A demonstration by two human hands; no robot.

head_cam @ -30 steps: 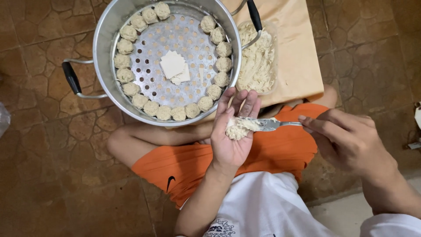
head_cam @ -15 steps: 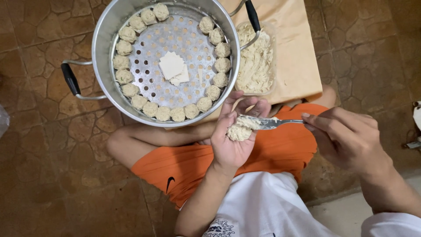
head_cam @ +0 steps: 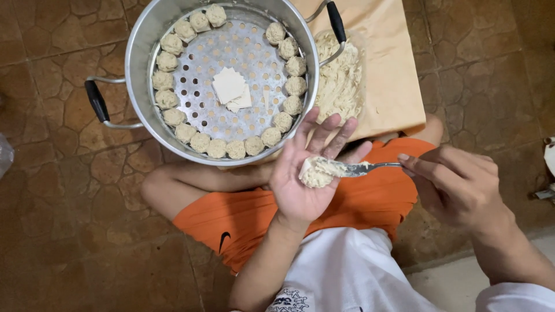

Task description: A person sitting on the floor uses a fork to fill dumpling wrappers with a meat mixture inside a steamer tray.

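Many done: a ring of small dumplings (head_cam: pixel 199 141) sits round the edge of the big metal steamer pot (head_cam: pixel 144 40). I count close to twenty, side by side, and they go almost all the way round.
Gap in the ring: at the top, between two dumplings, some rim space is bare. The middle of the holey tray is bare too, but for a small stack of square wrappers (head_cam: pixel 230 88).
One in the making: a wrapper with filling (head_cam: pixel 316 171) lies on the left hand (head_cam: pixel 300 179). It is not closed up yet.
Left hand: flat and open, palm up, fingers spread, just in front of the pot and over the orange shorts (head_cam: pixel 370 196).
Right hand: the right hand (head_cam: pixel 457 185) has its fingers pinched on the handle of a metal spoon (head_cam: pixel 361 168). The spoon tip touches the filling in the wrapper.
More filling: a clear bag of pale filling (head_cam: pixel 341 81) lies just beside the pot, on a tan paper (head_cam: pixel 393 69). Plenty is left in it.
Still to do, I think: close this one, set it in the pot, and use up the wrappers.
Hard to see: the top of the pot is cut off, so some dumplings may be out of view. I cannot tell how many wrappers are in the stack. The bag is partly behind the pot handle (head_cam: pixel 335 22). Small things at the right edge are too cut off to name.
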